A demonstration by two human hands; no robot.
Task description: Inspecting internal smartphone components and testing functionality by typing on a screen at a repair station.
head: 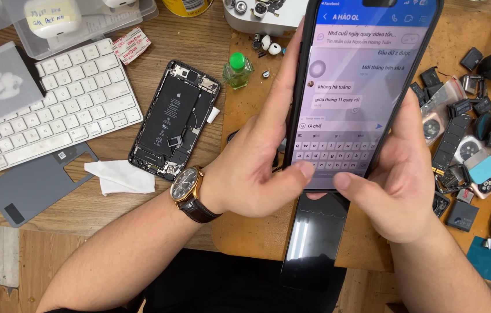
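Cradling phone [355, 87] | left hand [257, 168], right hand [399, 185] fingers wrapped round edges | thumbs on keyboard

- phone [352, 87]: glossy glass screen, dark shiny frame
- wristwatch [187, 188]: gold-tone metal case, brown leather strap
- keyboard [65, 101]: white matt plastic keys
- table [158, 35]: worn wood grain
- tissue [120, 177]: soft white paper
- opened phone [174, 119]: matt black innards

bright, even overhead light, soft shadows, sharp focus; the lit phone screen [350, 87] glows slightly washed out.
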